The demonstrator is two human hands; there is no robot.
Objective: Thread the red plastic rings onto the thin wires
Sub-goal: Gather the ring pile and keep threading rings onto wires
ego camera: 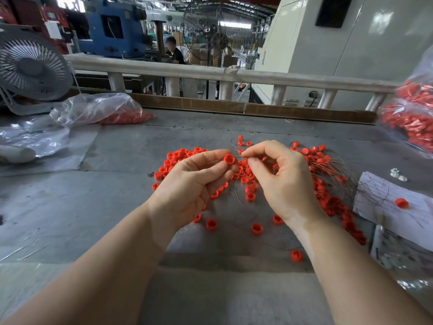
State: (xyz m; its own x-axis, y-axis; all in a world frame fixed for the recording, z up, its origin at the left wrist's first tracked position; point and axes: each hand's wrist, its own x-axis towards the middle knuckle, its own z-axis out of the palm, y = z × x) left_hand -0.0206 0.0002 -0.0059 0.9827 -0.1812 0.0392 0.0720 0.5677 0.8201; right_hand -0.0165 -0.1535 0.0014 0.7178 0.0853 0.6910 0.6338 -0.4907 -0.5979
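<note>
Both forearms reached in from the near edge of the grey bench, bare and meeting over the middle of it. The left hand pinched one red plastic ring between thumb and fingertips, its open face turned toward the other hand. The right hand had thumb and forefinger closed together on what looked like the end of a thin wire, the tip just beside the ring; the wire was too fine to follow fully. By my reading the step in hand was the threading itself: the end was lined up but not clearly through. The next move would call for a small, steady push of the wire tip into the ring's opening while the left fingers kept the ring from turning.

Loose rings lay scattered under and behind the hands, with a bundle of wires carrying rings fanned out to the right, over a sheet of paper. Bare bench lay to the left and toward the person, so the elbows had room. A plastic bag of red parts crowded the right edge, another clear bag sat far left near a desk fan, and a cardboard strip closed the far side.
</note>
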